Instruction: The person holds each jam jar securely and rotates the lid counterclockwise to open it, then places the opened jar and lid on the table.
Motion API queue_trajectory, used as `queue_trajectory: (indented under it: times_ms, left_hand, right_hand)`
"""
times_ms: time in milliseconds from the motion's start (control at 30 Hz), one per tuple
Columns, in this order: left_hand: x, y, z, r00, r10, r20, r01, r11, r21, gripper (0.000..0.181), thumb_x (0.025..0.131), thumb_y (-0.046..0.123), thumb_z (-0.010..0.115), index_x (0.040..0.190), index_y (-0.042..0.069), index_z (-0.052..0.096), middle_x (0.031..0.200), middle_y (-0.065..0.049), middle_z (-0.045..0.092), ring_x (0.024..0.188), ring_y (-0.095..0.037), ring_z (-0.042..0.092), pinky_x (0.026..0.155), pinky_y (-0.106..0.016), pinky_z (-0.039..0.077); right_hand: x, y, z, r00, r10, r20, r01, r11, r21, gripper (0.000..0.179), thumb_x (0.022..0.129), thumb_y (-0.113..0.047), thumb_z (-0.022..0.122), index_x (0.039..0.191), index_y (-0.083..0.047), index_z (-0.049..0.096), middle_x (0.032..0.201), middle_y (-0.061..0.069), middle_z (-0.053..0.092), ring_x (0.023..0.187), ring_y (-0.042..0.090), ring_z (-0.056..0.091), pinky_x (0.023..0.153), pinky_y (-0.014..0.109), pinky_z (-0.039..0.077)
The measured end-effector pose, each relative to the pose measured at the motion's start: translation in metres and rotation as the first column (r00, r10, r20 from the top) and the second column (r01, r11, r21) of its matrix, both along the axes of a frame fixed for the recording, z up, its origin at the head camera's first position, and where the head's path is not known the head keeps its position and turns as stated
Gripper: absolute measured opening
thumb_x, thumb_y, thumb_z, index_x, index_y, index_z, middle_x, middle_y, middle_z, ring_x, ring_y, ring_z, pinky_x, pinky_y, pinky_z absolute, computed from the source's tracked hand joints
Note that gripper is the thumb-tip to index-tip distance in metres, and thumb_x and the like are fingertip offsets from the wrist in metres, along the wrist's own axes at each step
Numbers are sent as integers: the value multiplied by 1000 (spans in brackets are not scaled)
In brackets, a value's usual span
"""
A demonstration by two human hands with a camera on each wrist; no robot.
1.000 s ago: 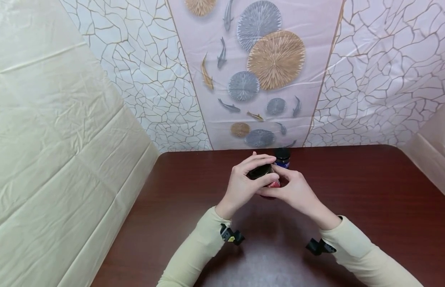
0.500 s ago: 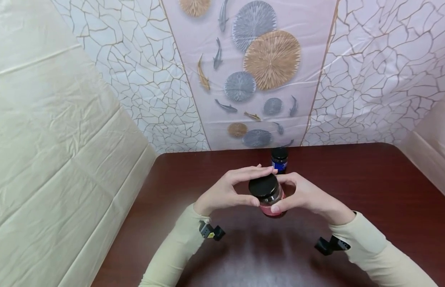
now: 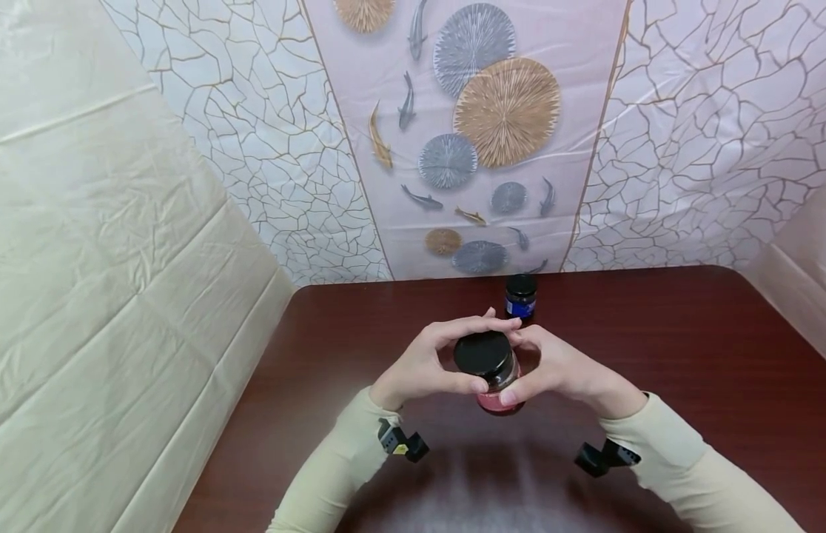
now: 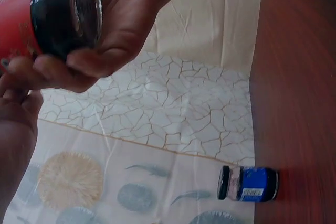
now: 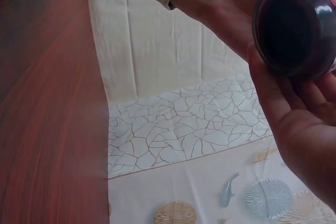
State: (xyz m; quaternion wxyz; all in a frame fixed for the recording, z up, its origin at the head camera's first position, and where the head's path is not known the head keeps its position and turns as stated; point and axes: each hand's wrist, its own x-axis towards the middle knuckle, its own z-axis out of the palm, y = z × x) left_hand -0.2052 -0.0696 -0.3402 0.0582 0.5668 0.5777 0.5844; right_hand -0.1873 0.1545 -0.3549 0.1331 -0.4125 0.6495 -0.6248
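Observation:
Both hands hold a small glass jar with a black lid and a red label, tilted and raised over the table. In the head view, my left hand spans the lid end, thumb in front and fingers behind. My right hand grips the jar's body, its thumb across the label. The left wrist view shows the right hand's fingers curled round the dark lower part of the jar. From the right wrist, the jar's dark base is visible beside the right hand.
A second jar, black-lidded with a blue label, stands upright near the back edge of the dark red table. Behind the table hangs a patterned wall covering. A cream cloth wall borders the left side.
Both hands have brought the red-labelled jar toward the body, and more of its lid and label show. The blue-labelled jar, partly hidden before, is now in clearer view.

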Motion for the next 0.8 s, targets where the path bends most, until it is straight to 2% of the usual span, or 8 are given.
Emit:
queue_trajectory:
  times_ms: [267, 367, 467, 533, 633, 700, 733, 800]
  left_hand:
    - [-3, 10, -4, 993, 117, -29, -114, 990, 80, 58, 74, -20, 75, 129, -13, 56, 143, -25, 53, 140, -31, 46, 124, -48, 10]
    - [-5, 13, -6, 984, 175, -31, -172, 982, 83, 55, 76, -18, 75, 128, -11, 58, 142, -23, 56, 138, -29, 48, 124, -47, 10]
    - [-2, 16, -3, 973, 230, -20, -228, 970, 86, 51, 77, -17, 74, 126, -11, 60, 139, -24, 57, 139, -28, 48, 124, -45, 10]
    - [-2, 18, -2, 960, 278, -24, -275, 957, 90, 52, 78, -15, 76, 127, -10, 60, 141, -22, 57, 139, -28, 48, 124, -44, 12]
    - [-7, 22, -8, 936, 351, 2, -349, 932, 101, 58, 79, -12, 79, 133, -5, 60, 144, -14, 56, 140, -25, 46, 124, -42, 13]
    - [-16, 25, -17, 923, 384, 12, -383, 918, 105, 62, 80, -9, 81, 137, 1, 59, 142, -10, 59, 141, -23, 44, 124, -41, 13]
    - [-19, 26, -21, 918, 397, 12, -397, 912, 103, 65, 80, -8, 81, 139, 3, 58, 140, -8, 61, 142, -22, 43, 124, -41, 12]
    - [-21, 28, -23, 909, 417, 4, -416, 905, 94, 66, 80, -7, 81, 141, 5, 58, 138, -8, 63, 143, -22, 41, 124, -40, 11]
  right_hand:
    - [4, -1, 5, 988, -146, -48, 148, 988, 35, 30, 79, -3, 83, 107, -6, 72, 87, -2, 69, 75, 10, 61, 63, 25, 53]
    - [4, -1, 5, 981, -194, -23, 195, 979, 63, 32, 80, -4, 83, 108, -1, 70, 84, 0, 67, 72, 10, 59, 60, 26, 53]
    - [2, -1, 2, 964, -258, -64, 262, 963, 71, 37, 79, -3, 85, 113, -1, 69, 88, 1, 69, 74, 12, 61, 63, 26, 54]
    - [1, -2, -1, 934, -326, -146, 338, 939, 68, 42, 78, -4, 86, 117, -4, 69, 91, 1, 68, 75, 13, 61, 63, 25, 53]
    - [-3, -4, -6, 854, -444, -270, 477, 877, 66, 54, 78, -8, 88, 128, -7, 66, 98, 1, 68, 77, 13, 62, 65, 23, 52]
    - [-5, -4, -6, 809, -504, -304, 550, 831, 87, 54, 78, -14, 89, 127, -10, 67, 93, 1, 66, 74, 13, 60, 62, 23, 49]
    - [-6, -4, -7, 797, -521, -305, 571, 815, 100, 53, 78, -16, 89, 126, -11, 67, 89, 1, 65, 73, 13, 59, 61, 24, 48]
    - [-6, -3, -7, 801, -531, -276, 578, 806, 129, 52, 78, -19, 89, 126, -11, 68, 88, 1, 64, 74, 15, 59, 62, 26, 48]
